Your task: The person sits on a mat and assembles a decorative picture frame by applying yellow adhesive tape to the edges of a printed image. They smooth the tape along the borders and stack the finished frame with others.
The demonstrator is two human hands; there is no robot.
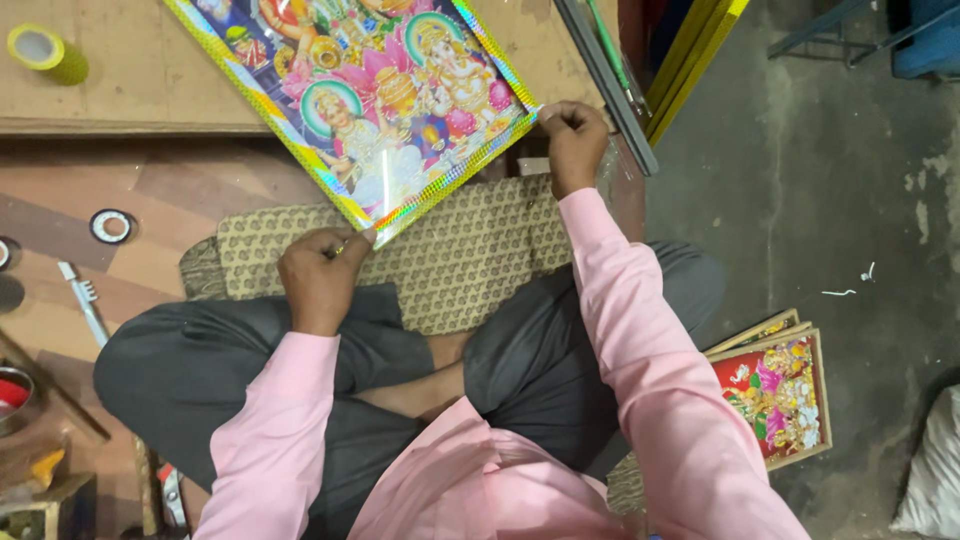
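Print: lay tilted across the bench's near edge, its lower edge overhanging the mat, probably to free that edge for handling.
Right hand: fist closed on the print's right corner, steadying it.
Left hand: fingers pinched shut at the bottom corner's glitter border.
Tape roll: stood at the bench's far left.

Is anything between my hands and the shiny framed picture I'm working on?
Nothing visible. The left hand pinches the framed picture at its near corner, and the right hand grips its right corner directly.
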